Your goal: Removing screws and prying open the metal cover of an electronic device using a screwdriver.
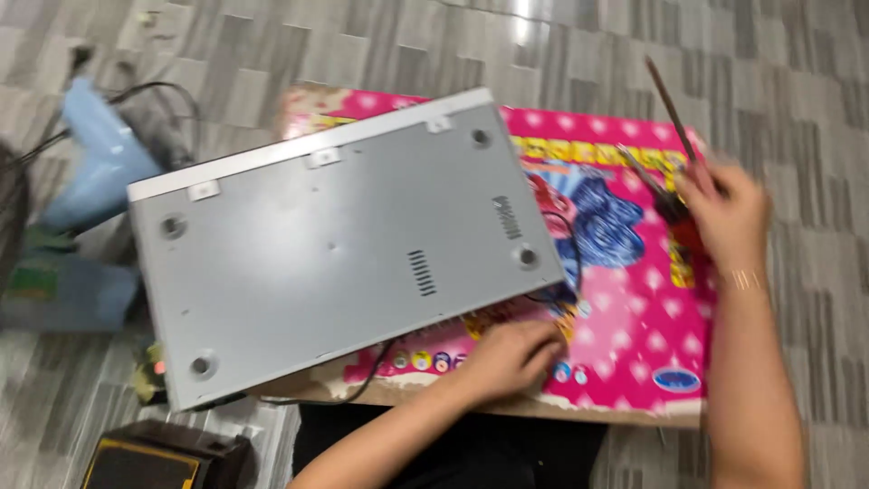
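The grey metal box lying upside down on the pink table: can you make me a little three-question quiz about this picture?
1. True or false: the flat grey metal box lies with its underside up, showing round feet and vent slots.
2. Which hand grips the thin screwdrivers with dark red handles? A) left hand B) right hand C) neither
3. Fill in: the left hand rests on the low pink ____ with white dots.

Key
1. True.
2. B: the right hand holds them, shafts pointing up.
3. Table. The hand lies near the box's front edge, beside a black cable.
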